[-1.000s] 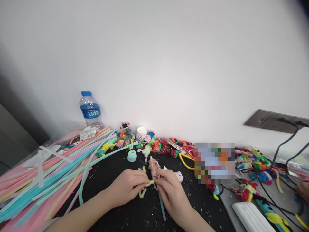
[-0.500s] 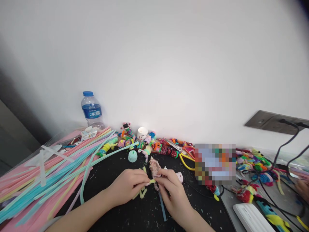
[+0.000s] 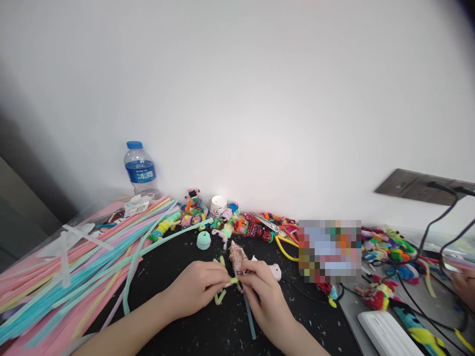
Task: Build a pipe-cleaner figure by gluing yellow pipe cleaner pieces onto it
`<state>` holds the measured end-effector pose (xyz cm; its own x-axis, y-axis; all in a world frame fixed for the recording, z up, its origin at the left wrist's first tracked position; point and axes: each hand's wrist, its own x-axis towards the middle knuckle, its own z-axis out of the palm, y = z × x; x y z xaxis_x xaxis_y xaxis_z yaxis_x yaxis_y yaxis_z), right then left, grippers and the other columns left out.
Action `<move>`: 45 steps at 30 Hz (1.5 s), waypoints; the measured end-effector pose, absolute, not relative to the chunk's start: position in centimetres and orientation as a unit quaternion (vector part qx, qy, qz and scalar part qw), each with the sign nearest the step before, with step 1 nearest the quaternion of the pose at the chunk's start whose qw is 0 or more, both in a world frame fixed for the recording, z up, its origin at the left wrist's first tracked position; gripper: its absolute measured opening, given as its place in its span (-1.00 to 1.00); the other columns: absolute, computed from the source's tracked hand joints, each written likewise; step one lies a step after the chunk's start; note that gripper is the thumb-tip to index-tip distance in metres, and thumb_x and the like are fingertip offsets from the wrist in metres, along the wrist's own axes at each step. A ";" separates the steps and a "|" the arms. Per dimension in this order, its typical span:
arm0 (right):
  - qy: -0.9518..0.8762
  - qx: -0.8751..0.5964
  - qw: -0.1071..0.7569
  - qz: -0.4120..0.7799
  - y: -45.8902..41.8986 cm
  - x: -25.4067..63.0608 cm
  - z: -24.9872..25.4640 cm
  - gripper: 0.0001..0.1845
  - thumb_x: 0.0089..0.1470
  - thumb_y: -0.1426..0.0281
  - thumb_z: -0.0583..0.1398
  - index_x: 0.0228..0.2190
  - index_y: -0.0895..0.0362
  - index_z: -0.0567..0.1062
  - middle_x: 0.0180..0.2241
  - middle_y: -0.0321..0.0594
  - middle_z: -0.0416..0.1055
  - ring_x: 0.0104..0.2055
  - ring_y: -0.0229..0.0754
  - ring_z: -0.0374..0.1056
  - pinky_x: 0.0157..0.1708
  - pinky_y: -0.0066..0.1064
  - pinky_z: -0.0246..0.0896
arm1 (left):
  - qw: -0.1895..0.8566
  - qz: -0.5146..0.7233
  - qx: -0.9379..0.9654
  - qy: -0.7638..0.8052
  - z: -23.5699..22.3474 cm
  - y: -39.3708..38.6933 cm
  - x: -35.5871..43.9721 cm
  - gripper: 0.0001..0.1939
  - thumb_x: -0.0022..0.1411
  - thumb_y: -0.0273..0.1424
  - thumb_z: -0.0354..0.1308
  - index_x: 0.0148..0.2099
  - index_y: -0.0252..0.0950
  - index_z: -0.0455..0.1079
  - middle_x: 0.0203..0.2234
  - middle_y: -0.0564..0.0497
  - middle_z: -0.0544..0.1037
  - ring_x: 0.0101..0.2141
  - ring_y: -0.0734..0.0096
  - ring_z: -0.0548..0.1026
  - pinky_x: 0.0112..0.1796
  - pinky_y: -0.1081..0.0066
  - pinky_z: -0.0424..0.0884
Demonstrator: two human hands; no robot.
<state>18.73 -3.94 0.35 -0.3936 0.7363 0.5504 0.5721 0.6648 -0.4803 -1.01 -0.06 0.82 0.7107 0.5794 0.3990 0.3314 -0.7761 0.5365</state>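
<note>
My left hand [image 3: 198, 288] and my right hand [image 3: 265, 294] meet over the black mat [image 3: 178, 326], fingertips almost touching. Both pinch a short, pale yellow fuzzy pipe cleaner [image 3: 233, 280], mostly hidden by the fingers. More bent pieces of yellow-green pipe cleaner [image 3: 220, 298] show beside and under my left fingers. Just behind my right fingers lies a hot glue gun with a stained nozzle [image 3: 238, 256]; its translucent glue stick [image 3: 250, 316] points towards me. A mint-green coiled pipe-cleaner piece [image 3: 203, 240] sits further back.
Long pastel pipe cleaners [image 3: 111, 262] cover the left side. Colourful pipe-cleaner figures [image 3: 195, 217], a paper cup [image 3: 218, 203] and scissors [image 3: 285, 247] line the wall. A water bottle [image 3: 140, 170] stands back left. Cables, a white device [image 3: 386, 331] and another person's hand [image 3: 463, 287] are right.
Less of the yellow pipe cleaner shows between my fingertips, which have drawn slightly closer together. Otherwise the hands and the things around them keep their places.
</note>
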 end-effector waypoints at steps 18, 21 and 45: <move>-0.829 -0.381 0.379 0.153 -4.0 18.9 0.0 -0.75 0.13 0.61 0.00 -0.24 0.12 0.39 -0.19 -0.10 0.31 -0.14 -0.15 0.26 -0.16 -0.27 0.23 | 0.230 0.271 0.903 0.240 0.3 0.4 -1.4 -0.72 0.31 -0.50 -0.14 -0.21 -0.29 0.42 -0.33 -0.01 0.52 -0.29 0.43 0.45 -0.26 0.52 0.32; -0.832 -0.379 0.375 0.154 -3.9 18.9 0.1 -0.75 0.13 0.60 -0.01 -0.24 0.13 0.39 -0.19 -0.10 0.31 -0.14 -0.15 0.26 -0.16 -0.27 0.23 | 0.226 0.261 0.907 0.242 0.2 0.5 -1.4 -0.71 0.32 -0.51 -0.16 -0.21 -0.29 0.41 -0.32 -0.01 0.51 -0.30 0.43 0.44 -0.27 0.52 0.32; -0.817 -0.406 0.399 0.089 -4.0 19.1 -0.1 -0.74 0.10 0.61 0.05 -0.20 0.11 0.39 -0.20 -0.12 0.30 -0.14 -0.14 0.24 -0.17 -0.29 0.22 | 0.241 0.288 0.887 0.269 0.0 0.6 -1.5 -0.80 0.30 -0.44 -0.05 -0.09 -0.24 0.35 -0.23 -0.02 0.48 -0.20 0.41 0.42 -0.18 0.50 0.31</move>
